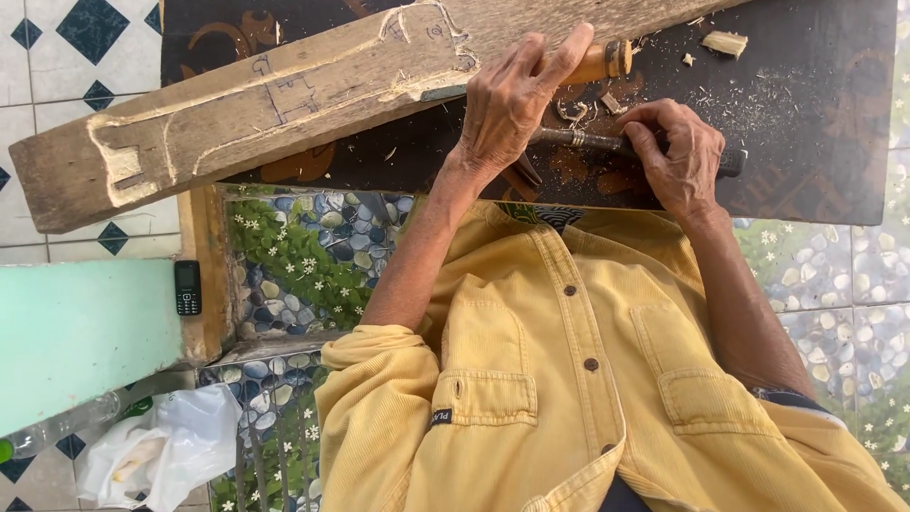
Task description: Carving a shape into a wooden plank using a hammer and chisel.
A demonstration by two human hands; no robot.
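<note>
- We see the wooden plank [256, 104], pencilled and partly carved, lying across the dark work board [806, 104].
- Our left hand [512, 100] grips the chisel with the orange-brown handle [592, 64], its blade against the plank's carved edge.
- Our right hand [678, 156] is closed around a dark-handled tool [588, 139] flat on the board.
- Wood chips [725, 42] litter the board; we judge the blade could slip past the drawn line if pushed unevenly.

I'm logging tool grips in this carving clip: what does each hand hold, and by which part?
The left hand grips a chisel by its wooden handle, blade on the plank. The right hand clasps a dark metal tool along its shaft.
</note>
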